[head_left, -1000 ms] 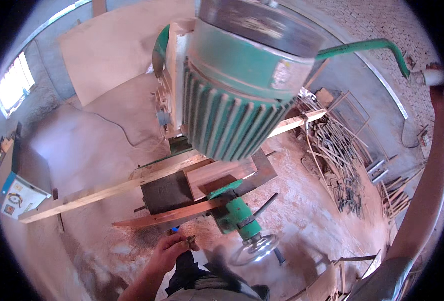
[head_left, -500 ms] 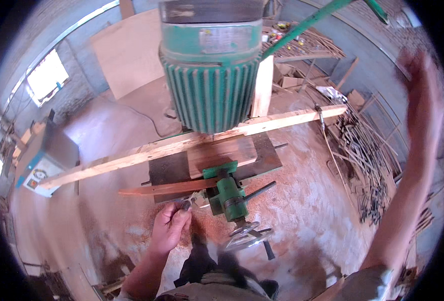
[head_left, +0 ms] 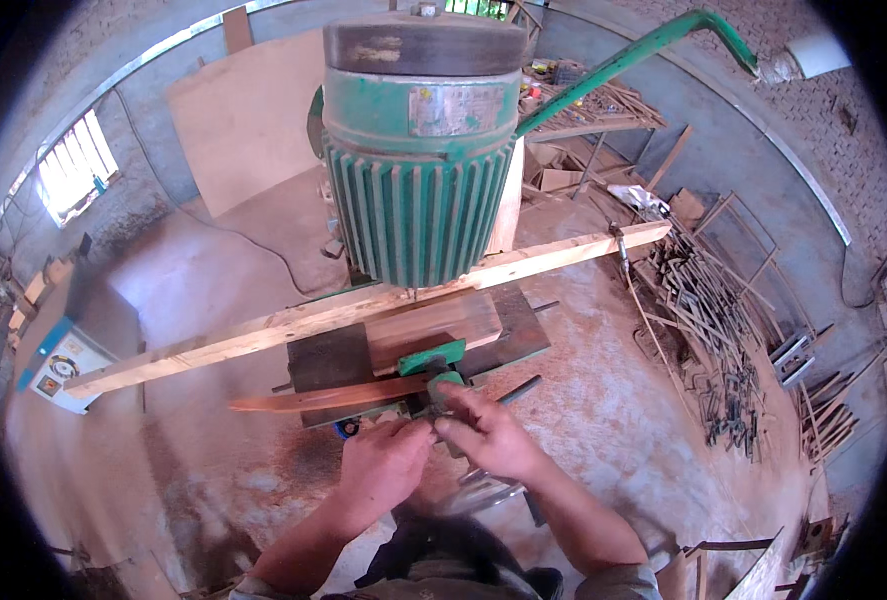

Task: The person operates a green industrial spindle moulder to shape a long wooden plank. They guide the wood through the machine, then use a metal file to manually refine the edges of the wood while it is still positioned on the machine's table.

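Note:
A reddish wooden block point(head_left: 433, 325) lies on the dark metal machine table point(head_left: 523, 310), below a big green ribbed motor point(head_left: 413, 200). A green clamp point(head_left: 433, 357) has its pad against the block's near side. My right hand point(head_left: 493, 435) is closed over the clamp's near end, fingers bent round it. Beside it, my left hand point(head_left: 388, 465) is closed, its fingertips close to my right thumb; what it holds is hidden. A thin reddish wood strip point(head_left: 333, 397) lies just beyond my left hand. Under my right hand shows part of a metal handwheel point(head_left: 488, 492).
A long pale beam point(head_left: 283, 325) crosses behind the block, its left end over a grey-white control box point(head_left: 68, 365). From the motor a green lever point(head_left: 613, 70) reaches up right. Metal rods and clamps point(head_left: 723, 320) are heaped on the right floor; a plywood sheet point(head_left: 248, 120) leans behind.
My right hand has come down from the raised upper right to the clamp. My left hand has shifted slightly right, closer to it. The view has tilted a little.

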Demonstrator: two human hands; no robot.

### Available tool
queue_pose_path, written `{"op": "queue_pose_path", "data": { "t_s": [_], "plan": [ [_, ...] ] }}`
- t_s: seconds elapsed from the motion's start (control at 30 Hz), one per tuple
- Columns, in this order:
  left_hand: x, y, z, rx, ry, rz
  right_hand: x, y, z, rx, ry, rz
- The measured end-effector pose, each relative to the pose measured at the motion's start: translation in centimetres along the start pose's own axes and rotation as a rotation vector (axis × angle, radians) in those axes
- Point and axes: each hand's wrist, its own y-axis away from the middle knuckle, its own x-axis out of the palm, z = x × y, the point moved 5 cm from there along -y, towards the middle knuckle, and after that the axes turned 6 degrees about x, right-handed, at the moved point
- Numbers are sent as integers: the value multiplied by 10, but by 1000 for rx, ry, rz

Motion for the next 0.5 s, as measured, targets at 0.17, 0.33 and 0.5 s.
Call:
{"op": "queue_pose_path", "data": {
  "t_s": [0.17,0.33,0.5],
  "plan": [
    [2,-14,-1,-75,27,-69,-7,-8,-15,116,-318,-19],
    [28,-41,-6,-211,26,-72,-20,-33,-25,-4,-406,-142],
    [70,-74,-2,-219,40,-150,-56,-59,-47,58,-581,-135]
  ]
}}
